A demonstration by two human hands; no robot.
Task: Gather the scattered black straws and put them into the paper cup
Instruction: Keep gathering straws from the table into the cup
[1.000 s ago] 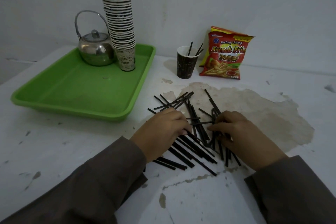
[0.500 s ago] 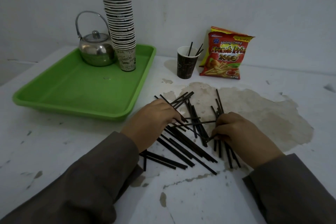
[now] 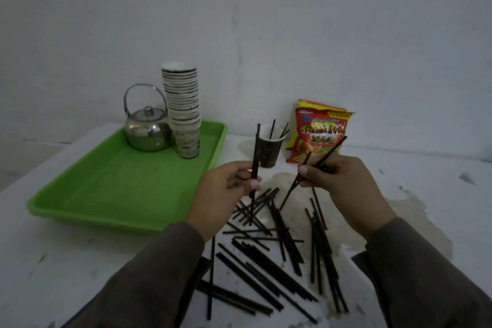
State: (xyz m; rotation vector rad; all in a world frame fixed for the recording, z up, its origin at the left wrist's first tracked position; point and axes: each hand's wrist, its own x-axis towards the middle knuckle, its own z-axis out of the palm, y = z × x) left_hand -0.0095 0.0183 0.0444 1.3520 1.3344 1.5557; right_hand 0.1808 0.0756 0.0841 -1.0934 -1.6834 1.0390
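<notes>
The left hand (image 3: 226,189) is raised above the surface (image 3: 80,261) and pinches a black straw (image 3: 255,168) between thumb and fingers, holding it nearly upright so that its top end reaches up in front of the paper cup (image 3: 267,150). The right hand (image 3: 335,181) is also lifted and grips a few straws (image 3: 323,158) that slant up to the right, their lower ends pointing down toward the pile. Both wrists are covered by dark sleeves (image 3: 159,274).

The scattered black straws (image 3: 269,255) lie crisscrossed on the near middle of the surface, below and between the two hands, some of them on a brownish stain (image 3: 399,221). The paper cup stands upright farther back, just beyond the hands, with three straws already sticking out of it.

A red French-fries snack bag (image 3: 318,136) leans just right of the cup. On the left sits a green tray (image 3: 106,189) carrying a metal kettle (image 3: 147,130) and a tall stack of paper cups (image 3: 183,109) at its far end, side by side.
</notes>
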